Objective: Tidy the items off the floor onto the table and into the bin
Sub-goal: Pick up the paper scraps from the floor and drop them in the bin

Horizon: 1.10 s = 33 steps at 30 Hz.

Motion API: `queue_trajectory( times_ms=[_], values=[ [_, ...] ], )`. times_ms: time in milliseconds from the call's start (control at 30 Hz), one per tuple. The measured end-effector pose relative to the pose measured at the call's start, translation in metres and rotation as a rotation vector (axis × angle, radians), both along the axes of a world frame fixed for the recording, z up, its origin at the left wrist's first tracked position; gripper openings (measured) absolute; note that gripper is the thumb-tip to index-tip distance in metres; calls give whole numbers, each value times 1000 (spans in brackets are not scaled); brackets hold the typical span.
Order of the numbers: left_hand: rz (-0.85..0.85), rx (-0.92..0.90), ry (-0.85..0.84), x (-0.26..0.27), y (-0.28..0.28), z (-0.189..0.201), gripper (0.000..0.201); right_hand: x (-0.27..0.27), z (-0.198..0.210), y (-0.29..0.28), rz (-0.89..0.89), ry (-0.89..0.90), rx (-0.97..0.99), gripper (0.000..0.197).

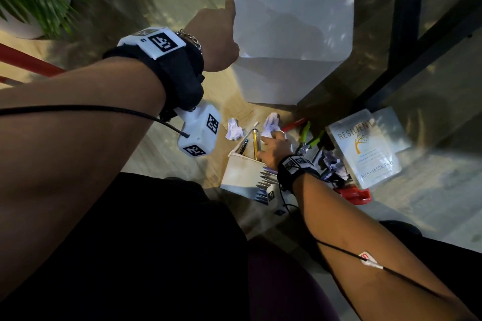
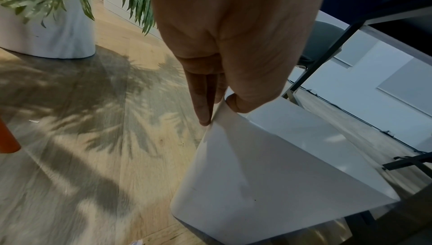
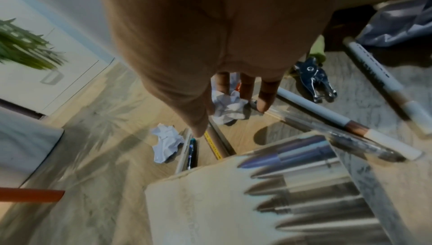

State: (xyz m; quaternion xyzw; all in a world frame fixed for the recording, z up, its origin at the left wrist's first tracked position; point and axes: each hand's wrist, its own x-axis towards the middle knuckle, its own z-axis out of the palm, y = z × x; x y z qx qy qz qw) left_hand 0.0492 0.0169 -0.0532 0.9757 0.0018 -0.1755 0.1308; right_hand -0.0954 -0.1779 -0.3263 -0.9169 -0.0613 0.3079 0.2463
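Observation:
A white bin (image 1: 287, 81) stands on the wooden floor. My left hand (image 1: 229, 15) pinches its near-left rim; in the left wrist view the left hand (image 2: 218, 112) has its thumb inside the bin (image 2: 257, 175) and its fingers outside. My right hand (image 1: 272, 138) reaches down with straight fingers to a crumpled paper ball (image 1: 271, 122). The right wrist view shows the right hand (image 3: 231, 117) spread over that paper ball (image 3: 230, 109), not closed on it. A second paper ball (image 1: 234, 129) (image 3: 166, 142) lies to the left, and a third (image 1: 335, 163) lies by the book.
On the floor lie a yellow pen (image 1: 255, 142), a dark pen (image 1: 243, 146), a white pen box (image 1: 242, 174), green-handled pliers (image 1: 310, 141), white markers (image 3: 327, 115), a book (image 1: 365, 148) and a red object (image 1: 354, 194). Black table legs (image 1: 407, 13) stand right, a plant pot (image 2: 46, 32) left.

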Motion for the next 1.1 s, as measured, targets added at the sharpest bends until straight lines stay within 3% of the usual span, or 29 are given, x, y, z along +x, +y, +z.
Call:
queue_trajectory(
  times_ms=[33,100,200,367,467,567,733,800,867,933,1033,1100],
  values=[
    [1,0,-2,0,0,0,81,1,-1,-4,-19,4,9,62],
    [7,-3,-2,0,-1,1,82,3,24,-7,-100,-19,0,39],
    [7,-22,0,1,0,1,82,0,73,-6,-247,-237,140,12],
    [36,-88,20,0,2,4,87,3,178,-3,-605,-674,516,37],
    [63,-150,37,-2,3,6,90,26,249,-2,-608,-1006,628,34],
    [71,-177,45,-3,5,6,90,67,283,-4,-582,-1119,565,33],
    [64,-176,34,-4,7,5,91,111,266,-9,-415,-930,341,44],
    [76,-196,47,-4,8,6,91,102,256,-9,-456,-1032,351,31],
    [81,-209,62,-5,8,6,91,82,245,-5,-491,-1033,512,17],
    [89,-213,84,-4,9,7,92,65,229,2,-470,-805,613,13],
    [89,-214,118,-4,10,7,93,47,188,16,-388,-387,584,11],
    [78,-208,91,-5,14,5,88,41,154,25,-305,-253,509,8]
  ],
)
